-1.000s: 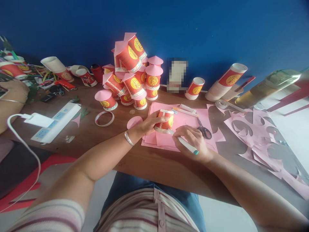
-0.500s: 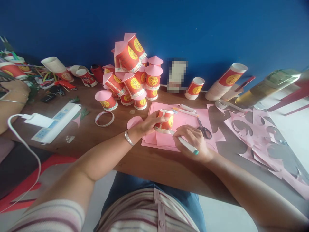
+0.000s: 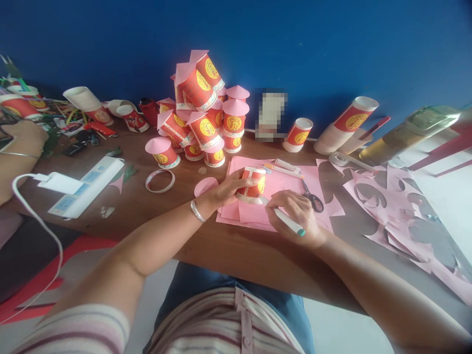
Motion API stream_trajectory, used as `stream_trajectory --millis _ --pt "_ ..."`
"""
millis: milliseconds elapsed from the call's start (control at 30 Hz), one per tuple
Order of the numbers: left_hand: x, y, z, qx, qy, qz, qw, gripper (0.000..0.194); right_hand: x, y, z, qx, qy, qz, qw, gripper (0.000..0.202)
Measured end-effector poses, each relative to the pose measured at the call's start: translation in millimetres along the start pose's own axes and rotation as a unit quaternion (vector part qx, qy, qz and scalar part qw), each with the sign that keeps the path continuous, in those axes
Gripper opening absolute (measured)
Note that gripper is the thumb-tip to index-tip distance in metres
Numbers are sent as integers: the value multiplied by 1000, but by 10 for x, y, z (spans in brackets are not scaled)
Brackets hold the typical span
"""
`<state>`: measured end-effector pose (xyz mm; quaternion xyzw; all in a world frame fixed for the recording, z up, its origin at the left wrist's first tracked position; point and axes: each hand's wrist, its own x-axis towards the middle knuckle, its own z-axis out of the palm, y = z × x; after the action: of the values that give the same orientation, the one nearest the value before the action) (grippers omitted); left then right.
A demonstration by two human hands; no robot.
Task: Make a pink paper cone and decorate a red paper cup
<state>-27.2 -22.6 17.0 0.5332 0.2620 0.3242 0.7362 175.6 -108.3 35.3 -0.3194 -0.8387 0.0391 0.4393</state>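
My left hand [image 3: 231, 189] is closed around the side of a red paper cup [image 3: 257, 184] with a yellow round design and a white band at its lower end. In my right hand [image 3: 297, 214] is a white marker [image 3: 289, 221] with a green end, its tip at the cup's white band; whether it touches cannot be made out. Beneath both hands lie pink paper sheets [image 3: 246, 214]. Black scissors [image 3: 314, 200] and other markers [image 3: 285, 169] rest on the paper. A pink paper disc [image 3: 206, 186] is beside my left wrist.
Red cups with pink cone tops [image 3: 205, 129] are piled at the back. Stacked cups [image 3: 346, 123], a tape roll [image 3: 339, 158] and a bottle [image 3: 405, 135] stand right. Pink scraps [image 3: 401, 221] cover the right side. A power strip [image 3: 86, 189] and another person's hand [image 3: 25, 140] are left.
The marker and my right hand have shifted very slightly to the right. My left hand keeps its hold on the cup.
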Motion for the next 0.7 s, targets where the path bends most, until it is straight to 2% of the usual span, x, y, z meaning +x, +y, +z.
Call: stream_trajectory --millis 200,433,600,700 --pt "-14 -1 -1 -59 -20 -18 998 26 -19 23 25 6 -6 -7 1000 17" --pt "-7 -19 -10 -66 -19 -29 997 36 -17 30 34 10 -5 -6 1000 16" --pt "-25 -2 24 -64 -9 -19 998 33 -5 17 8 -7 -4 9 1000 16" --pt "-28 2 24 -49 -7 -26 998 39 -4 12 0 -17 1 8 1000 17"
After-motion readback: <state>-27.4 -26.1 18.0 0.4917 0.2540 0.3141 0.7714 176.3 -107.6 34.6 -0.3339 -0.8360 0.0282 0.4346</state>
